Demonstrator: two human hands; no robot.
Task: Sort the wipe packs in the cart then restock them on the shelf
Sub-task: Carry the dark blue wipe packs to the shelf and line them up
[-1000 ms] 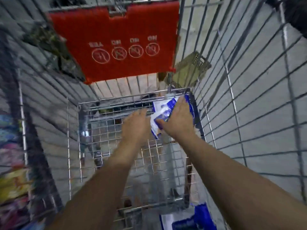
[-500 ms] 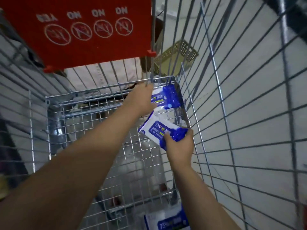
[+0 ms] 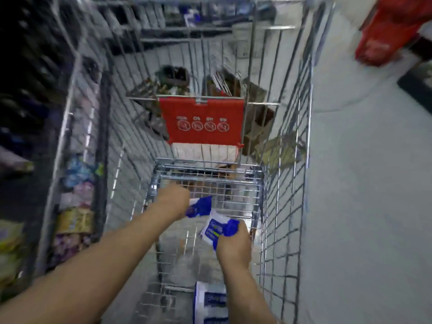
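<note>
My left hand (image 3: 174, 202) is curled round the first pack (image 3: 199, 206), which sticks out of my fist toward three o'clock. My right hand (image 3: 233, 245) is clamped on the second pack (image 3: 216, 228), whose long axis runs up toward eleven o'clock. The hands are close but apart, the left at about ten o'clock from the right, and the two packs nearly meet between them. Both seem to be lifted off the floor of the cart (image 3: 278, 206).

A third pack (image 3: 210, 302) lies on the cart floor at six o'clock, just beside my right forearm, with its long axis running twelve to six. My right hand is nearer to it, but it is full, so I reckon I must first gather both packs into one hand. The shelf (image 3: 16, 162) is at nine o'clock, blurred.
</note>
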